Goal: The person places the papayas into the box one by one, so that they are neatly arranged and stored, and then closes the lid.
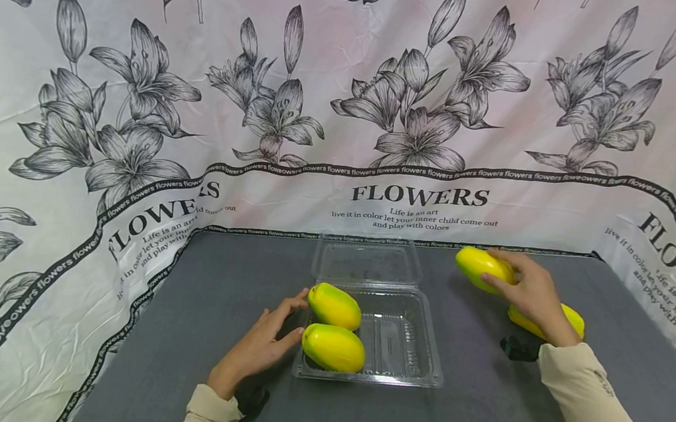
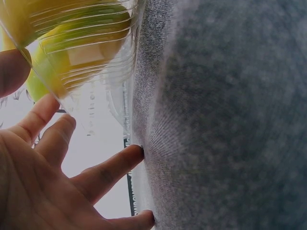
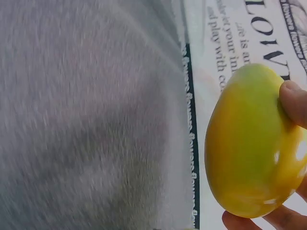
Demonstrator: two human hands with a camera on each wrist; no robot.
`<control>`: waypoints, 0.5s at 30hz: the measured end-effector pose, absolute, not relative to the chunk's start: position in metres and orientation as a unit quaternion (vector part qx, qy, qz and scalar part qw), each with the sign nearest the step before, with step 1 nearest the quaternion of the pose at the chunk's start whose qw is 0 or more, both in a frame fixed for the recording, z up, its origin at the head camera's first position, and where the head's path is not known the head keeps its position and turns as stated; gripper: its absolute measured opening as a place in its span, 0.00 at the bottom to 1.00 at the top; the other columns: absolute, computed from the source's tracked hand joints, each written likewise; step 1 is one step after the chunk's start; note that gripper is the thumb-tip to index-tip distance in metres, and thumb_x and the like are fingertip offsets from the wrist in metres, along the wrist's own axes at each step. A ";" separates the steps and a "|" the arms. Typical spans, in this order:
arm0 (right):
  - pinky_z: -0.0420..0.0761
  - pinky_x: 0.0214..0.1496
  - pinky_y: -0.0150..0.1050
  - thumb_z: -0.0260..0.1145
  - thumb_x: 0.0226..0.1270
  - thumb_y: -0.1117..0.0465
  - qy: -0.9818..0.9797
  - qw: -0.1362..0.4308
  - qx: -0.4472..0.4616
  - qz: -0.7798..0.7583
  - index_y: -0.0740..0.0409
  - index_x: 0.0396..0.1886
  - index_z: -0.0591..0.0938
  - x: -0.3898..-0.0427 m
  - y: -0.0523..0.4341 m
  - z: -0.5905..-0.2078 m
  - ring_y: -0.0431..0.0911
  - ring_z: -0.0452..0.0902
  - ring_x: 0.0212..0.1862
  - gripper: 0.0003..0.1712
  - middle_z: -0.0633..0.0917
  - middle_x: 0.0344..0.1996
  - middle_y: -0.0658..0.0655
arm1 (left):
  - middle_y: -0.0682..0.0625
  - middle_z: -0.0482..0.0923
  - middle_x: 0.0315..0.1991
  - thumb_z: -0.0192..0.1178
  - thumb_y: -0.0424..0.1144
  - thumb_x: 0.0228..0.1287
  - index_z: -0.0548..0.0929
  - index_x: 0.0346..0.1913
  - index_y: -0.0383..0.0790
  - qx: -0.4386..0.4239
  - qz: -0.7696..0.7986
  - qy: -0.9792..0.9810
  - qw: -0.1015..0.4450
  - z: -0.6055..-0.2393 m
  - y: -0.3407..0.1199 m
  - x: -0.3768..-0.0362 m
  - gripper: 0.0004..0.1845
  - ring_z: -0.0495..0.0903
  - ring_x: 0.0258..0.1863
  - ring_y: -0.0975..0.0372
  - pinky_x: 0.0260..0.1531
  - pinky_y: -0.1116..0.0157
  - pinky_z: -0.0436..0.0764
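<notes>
In the head view, my right hand [image 1: 527, 289] grips a yellow-green mango [image 1: 484, 269] between thumb and fingers, held above the table. The right wrist view shows this mango [image 3: 254, 143] close up, with the thumb on its side. Another mango [image 1: 572, 320] lies on the table, partly hidden behind the right wrist. Two mangoes, one farther back [image 1: 334, 306] and one nearer [image 1: 334, 348], lie side by side in the left part of a clear plastic clamshell box [image 1: 432, 373]. My left hand [image 1: 259, 348] is at the box's left edge, its fingers [image 2: 108, 175] spread.
The box's clear lid [image 1: 368, 262] stands folded back toward the rear of the grey table [image 1: 237, 256]. A white flower-printed cloth [image 1: 278, 199] rises behind the table and along both sides. Dark wrist devices show under the right wrist [image 1: 519, 349] and left wrist [image 1: 252, 399].
</notes>
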State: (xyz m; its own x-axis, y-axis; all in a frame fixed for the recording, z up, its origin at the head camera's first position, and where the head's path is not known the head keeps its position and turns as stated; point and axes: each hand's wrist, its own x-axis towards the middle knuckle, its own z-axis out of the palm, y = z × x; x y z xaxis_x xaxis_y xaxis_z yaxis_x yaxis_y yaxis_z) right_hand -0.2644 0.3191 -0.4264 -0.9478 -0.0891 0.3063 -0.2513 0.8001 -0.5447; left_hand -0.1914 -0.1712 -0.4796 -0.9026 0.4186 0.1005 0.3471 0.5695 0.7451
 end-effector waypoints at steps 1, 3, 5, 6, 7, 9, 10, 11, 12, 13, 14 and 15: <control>0.78 0.52 0.64 0.69 0.71 0.46 -0.938 0.134 0.086 0.309 0.58 0.71 0.75 -0.262 0.317 -0.427 0.66 0.75 0.59 0.35 0.77 0.66 0.71 | 0.57 0.49 0.83 0.54 0.51 0.78 0.65 0.73 0.50 0.216 0.411 0.885 0.044 -0.479 -0.171 -0.191 0.26 0.58 0.80 0.50 0.73 0.27 0.38; 0.79 0.52 0.65 0.69 0.71 0.46 -0.933 0.138 0.079 0.324 0.57 0.72 0.74 -0.257 0.313 -0.429 0.66 0.76 0.58 0.35 0.76 0.66 0.71 | 0.57 0.49 0.83 0.54 0.51 0.78 0.65 0.72 0.51 0.214 0.411 0.885 0.045 -0.479 -0.171 -0.191 0.26 0.58 0.80 0.49 0.73 0.27 0.38; 0.80 0.52 0.66 0.69 0.71 0.47 -0.927 0.141 0.070 0.340 0.57 0.72 0.74 -0.252 0.310 -0.431 0.66 0.77 0.57 0.35 0.76 0.66 0.72 | 0.57 0.49 0.83 0.54 0.51 0.78 0.65 0.72 0.51 0.213 0.411 0.885 0.046 -0.479 -0.171 -0.192 0.26 0.58 0.80 0.49 0.73 0.27 0.38; 0.80 0.52 0.67 0.69 0.71 0.47 -0.924 0.143 0.067 0.348 0.57 0.72 0.74 -0.250 0.308 -0.433 0.67 0.77 0.57 0.35 0.76 0.66 0.72 | 0.57 0.49 0.83 0.54 0.51 0.78 0.65 0.72 0.51 0.214 0.410 0.885 0.046 -0.479 -0.171 -0.192 0.26 0.59 0.80 0.49 0.73 0.27 0.38; 0.80 0.53 0.67 0.69 0.71 0.48 -0.921 0.144 0.064 0.356 0.57 0.72 0.74 -0.248 0.307 -0.435 0.67 0.77 0.57 0.35 0.76 0.66 0.72 | 0.57 0.49 0.83 0.55 0.51 0.78 0.65 0.72 0.51 0.214 0.410 0.886 0.046 -0.479 -0.171 -0.192 0.26 0.59 0.80 0.49 0.73 0.27 0.38; 0.81 0.52 0.67 0.69 0.71 0.48 -0.917 0.145 0.058 0.367 0.57 0.72 0.74 -0.244 0.305 -0.438 0.67 0.77 0.57 0.35 0.76 0.65 0.72 | 0.57 0.49 0.83 0.54 0.51 0.78 0.65 0.72 0.51 0.214 0.409 0.886 0.047 -0.479 -0.171 -0.192 0.26 0.59 0.80 0.49 0.73 0.27 0.38; 0.81 0.52 0.66 0.69 0.71 0.48 -0.915 0.145 0.055 0.372 0.58 0.72 0.74 -0.243 0.304 -0.439 0.67 0.77 0.57 0.35 0.76 0.65 0.72 | 0.57 0.49 0.83 0.54 0.51 0.78 0.65 0.72 0.51 0.215 0.408 0.886 0.047 -0.479 -0.171 -0.192 0.26 0.59 0.80 0.49 0.73 0.28 0.38; 0.82 0.51 0.64 0.69 0.71 0.48 -0.914 0.144 0.053 0.375 0.57 0.72 0.74 -0.242 0.304 -0.441 0.66 0.77 0.57 0.35 0.76 0.65 0.71 | 0.57 0.49 0.83 0.54 0.51 0.78 0.65 0.72 0.51 0.215 0.408 0.886 0.047 -0.479 -0.171 -0.192 0.26 0.59 0.80 0.49 0.73 0.28 0.38; 0.83 0.49 0.61 0.69 0.70 0.48 -0.914 0.143 0.049 0.377 0.57 0.72 0.74 -0.241 0.303 -0.441 0.66 0.77 0.57 0.35 0.76 0.65 0.71 | 0.58 0.49 0.83 0.54 0.51 0.78 0.65 0.72 0.51 0.214 0.408 0.886 0.047 -0.480 -0.171 -0.192 0.26 0.59 0.80 0.49 0.73 0.28 0.37; 0.84 0.48 0.57 0.69 0.70 0.47 -0.914 0.141 0.046 0.379 0.57 0.72 0.75 -0.241 0.303 -0.442 0.65 0.77 0.57 0.35 0.76 0.65 0.71 | 0.58 0.49 0.83 0.54 0.52 0.78 0.65 0.72 0.52 0.213 0.407 0.887 0.047 -0.480 -0.171 -0.192 0.26 0.59 0.80 0.49 0.73 0.28 0.37; 0.84 0.47 0.54 0.69 0.70 0.47 -0.913 0.138 0.044 0.381 0.56 0.72 0.74 -0.240 0.302 -0.442 0.65 0.77 0.57 0.35 0.76 0.65 0.71 | 0.58 0.49 0.83 0.54 0.52 0.78 0.65 0.72 0.52 0.213 0.407 0.887 0.047 -0.480 -0.171 -0.192 0.26 0.59 0.80 0.50 0.73 0.28 0.38; 0.84 0.45 0.51 0.69 0.70 0.46 -0.913 0.136 0.043 0.382 0.56 0.72 0.74 -0.240 0.301 -0.442 0.65 0.77 0.56 0.36 0.76 0.65 0.71 | 0.58 0.49 0.83 0.54 0.52 0.78 0.65 0.72 0.52 0.213 0.407 0.887 0.046 -0.480 -0.171 -0.192 0.26 0.59 0.80 0.50 0.73 0.28 0.38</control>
State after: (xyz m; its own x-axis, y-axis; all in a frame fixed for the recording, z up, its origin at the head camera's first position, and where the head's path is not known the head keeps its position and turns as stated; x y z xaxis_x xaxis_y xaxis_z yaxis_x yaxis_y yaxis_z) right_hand -0.2404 0.3015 -0.4424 -0.9594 0.0260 0.2809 -0.1819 0.7041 -0.6864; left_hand -0.1924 -0.1715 -0.4798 -0.9054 0.4146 0.0917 0.3399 0.5784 0.7416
